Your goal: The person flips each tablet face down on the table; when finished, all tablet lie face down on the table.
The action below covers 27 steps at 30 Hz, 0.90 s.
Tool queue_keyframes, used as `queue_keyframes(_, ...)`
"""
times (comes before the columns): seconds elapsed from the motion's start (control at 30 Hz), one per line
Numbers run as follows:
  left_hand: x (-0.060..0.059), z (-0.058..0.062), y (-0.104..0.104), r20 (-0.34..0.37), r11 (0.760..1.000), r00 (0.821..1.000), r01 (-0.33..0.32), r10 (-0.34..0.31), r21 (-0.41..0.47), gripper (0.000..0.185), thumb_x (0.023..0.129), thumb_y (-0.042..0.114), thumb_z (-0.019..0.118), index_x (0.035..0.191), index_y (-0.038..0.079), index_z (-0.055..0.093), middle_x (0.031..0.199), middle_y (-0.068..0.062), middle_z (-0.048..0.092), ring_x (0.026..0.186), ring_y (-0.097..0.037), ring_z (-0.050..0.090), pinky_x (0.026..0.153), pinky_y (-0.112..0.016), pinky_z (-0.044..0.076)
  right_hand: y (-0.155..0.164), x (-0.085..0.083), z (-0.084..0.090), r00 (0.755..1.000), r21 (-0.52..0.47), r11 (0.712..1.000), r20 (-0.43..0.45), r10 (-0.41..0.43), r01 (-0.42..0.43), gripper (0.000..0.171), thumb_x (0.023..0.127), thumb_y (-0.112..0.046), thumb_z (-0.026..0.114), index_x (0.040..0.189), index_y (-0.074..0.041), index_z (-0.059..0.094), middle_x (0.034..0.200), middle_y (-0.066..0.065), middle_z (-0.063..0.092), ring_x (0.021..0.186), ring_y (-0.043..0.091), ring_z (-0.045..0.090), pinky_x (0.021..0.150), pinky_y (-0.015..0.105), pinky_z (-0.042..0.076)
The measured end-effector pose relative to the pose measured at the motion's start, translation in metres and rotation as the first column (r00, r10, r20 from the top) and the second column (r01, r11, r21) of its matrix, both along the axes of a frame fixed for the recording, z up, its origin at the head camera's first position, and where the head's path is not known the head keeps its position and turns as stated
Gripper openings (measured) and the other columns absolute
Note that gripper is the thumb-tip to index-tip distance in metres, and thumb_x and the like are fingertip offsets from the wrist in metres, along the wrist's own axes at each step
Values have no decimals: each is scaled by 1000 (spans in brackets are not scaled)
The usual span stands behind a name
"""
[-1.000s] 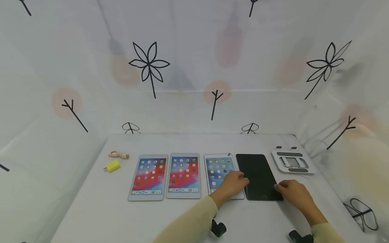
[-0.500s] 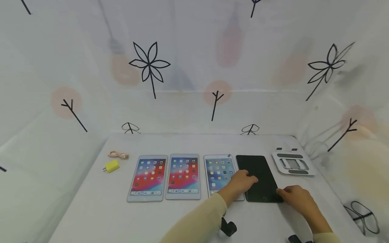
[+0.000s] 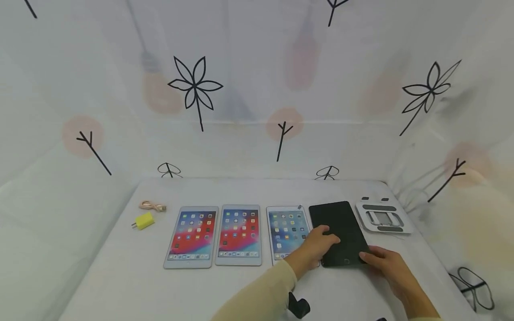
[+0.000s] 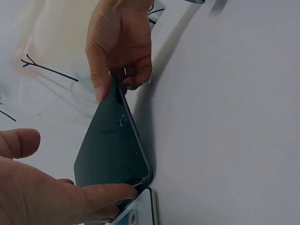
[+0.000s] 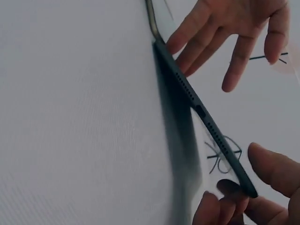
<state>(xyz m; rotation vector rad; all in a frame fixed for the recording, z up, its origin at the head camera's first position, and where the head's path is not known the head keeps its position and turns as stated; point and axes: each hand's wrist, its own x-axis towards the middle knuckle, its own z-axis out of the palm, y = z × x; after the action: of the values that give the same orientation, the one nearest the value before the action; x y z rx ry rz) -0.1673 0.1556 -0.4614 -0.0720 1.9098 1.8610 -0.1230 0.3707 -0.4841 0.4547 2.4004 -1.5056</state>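
A black tablet [image 3: 336, 216] is tilted, its right side raised off the table. My right hand [image 3: 388, 269] pinches its near right corner, thumb on the screen side and fingers beneath, as the right wrist view shows. My left hand [image 3: 317, 246] lies at the tablet's left edge; in the left wrist view its straight fingers [image 4: 105, 193] touch the corner near a neighbouring white tablet [image 4: 140, 212]. In the right wrist view the left hand's fingers are spread. That white tablet, screen lit, is partly hidden under the left forearm in the head view.
Two more lit white tablets [image 3: 192, 236] lie side by side on the left. Beyond them are a coiled cable [image 3: 151, 205] and a yellow charger plug [image 3: 144, 220]. A white folding stand [image 3: 383, 216] sits at the table's back right. Patterned cloth hangs around the table [image 3: 160, 294].
The black tablet has gone from lying flat to tilted, its right side lifted by my right hand. My left hand has moved right from above the white tablet to the black tablet's left edge.
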Motion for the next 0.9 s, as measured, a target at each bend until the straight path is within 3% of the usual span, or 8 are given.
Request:
queue_keyframes(0.1, -1, 1, -1, 3, 1000, 1000, 3, -4, 22, 48, 86, 18, 68, 131, 9, 55, 136, -10, 51, 125, -35, 48, 101, -60, 38, -5, 4, -3, 994, -312, 949, -91, -65, 33, 65, 94, -24, 64, 143, 8, 36, 124, 5, 61, 100, 9, 64, 86, 34, 55)
queue_keyframes(0.17, -2, 2, -1, 4, 999, 1000, 8, -8, 48, 47, 86, 17, 68, 130, 8, 57, 136, -11, 51, 125, -35, 48, 102, -60, 37, -8, 6, -4, 985, -517, 856, -160, -65, -27, 47, 98, -12, 56, 142, -2, 44, 123, -4, 62, 104, 11, 64, 89, 36, 53)
queue_keyframes(0.27, -3, 3, -1, 8, 998, 1000, 8, -8, 64, 44, 86, 16, 67, 127, 5, 59, 133, -13, 54, 124, -35, 49, 103, -58, 37, -16, 9, -4, 974, -743, 657, -219, -62, -126, 39, 101, 0, 42, 133, -13, 57, 125, -4, 63, 112, 20, 62, 92, 43, 51)
queue_keyframes(0.33, -3, 3, -1, 14, 997, 1000, 13, -14, 71, 44, 87, 17, 68, 128, 4, 59, 132, -13, 55, 123, -34, 50, 103, -57, 38, -23, 12, -2, 972, -795, 590, -223, -68, -141, 41, 102, 0, 38, 129, -19, 62, 128, -5, 62, 113, 21, 62, 92, 45, 51)
queue_keyframes(0.37, -3, 3, -1, 16, 997, 1000, 18, -20, 72, 45, 87, 19, 68, 129, 4, 58, 132, -13, 55, 122, -34, 51, 103, -57, 38, -27, 14, 0, 972, -803, 580, -223, -79, -138, 42, 102, 0, 38, 129, -20, 62, 128, -5, 62, 113, 21, 62, 92, 46, 51)
queue_keyframes(0.4, -2, 2, -1, 20, 997, 1000, 22, -24, 77, 46, 88, 20, 68, 129, 4, 57, 131, -13, 55, 120, -33, 53, 102, -57, 40, -30, 15, 1, 970, -797, 590, -226, -93, -129, 41, 102, -1, 39, 130, -20, 61, 128, -4, 62, 112, 20, 62, 92, 46, 51)
queue_keyframes(0.63, 1, 1, 0, 36, 980, 999, 10, -17, 199, 53, 88, 25, 71, 134, 7, 54, 130, -11, 55, 106, -26, 60, 94, -50, 49, -49, 20, 17, 948, -635, 763, -302, -97, -124, 45, 102, -8, 45, 147, -10, 41, 128, -6, 61, 108, 16, 64, 88, 42, 54)
queue_keyframes(0.9, -1, 7, -4, 26, 959, 999, -34, 28, 280, 51, 86, 25, 73, 134, 22, 55, 116, -7, 60, 97, -25, 64, 87, -54, 52, -73, 24, 37, 921, -490, 871, -349, -170, -25, 51, 98, -15, 57, 144, -2, 42, 124, -15, 61, 106, 5, 63, 81, 34, 57)
